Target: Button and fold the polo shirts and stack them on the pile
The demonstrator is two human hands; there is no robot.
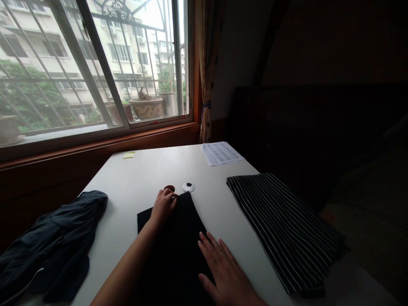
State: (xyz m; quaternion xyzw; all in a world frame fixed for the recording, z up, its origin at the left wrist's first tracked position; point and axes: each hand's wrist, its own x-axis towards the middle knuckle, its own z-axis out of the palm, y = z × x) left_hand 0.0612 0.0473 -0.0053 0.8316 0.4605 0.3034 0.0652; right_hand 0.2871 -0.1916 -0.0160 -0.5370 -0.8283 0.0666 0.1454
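Observation:
A black folded garment (pixel 178 250) lies on the white table (pixel 143 178) in front of me. My left hand (pixel 163 205) is curled on the garment's far edge, its fingers pinching the cloth near the top corner. Lower down on the same garment, my right hand (pixel 223 270) lies flat with its fingers spread, pressing on the cloth.
A folded black-and-white striped cloth (pixel 283 225) lies at the right. A crumpled dark blue garment (pixel 54 250) sits at the left edge. A small round white object (pixel 188 187), a printed sheet (pixel 221 153) and a yellow note (pixel 128 155) lie farther back, below a barred window (pixel 95 63).

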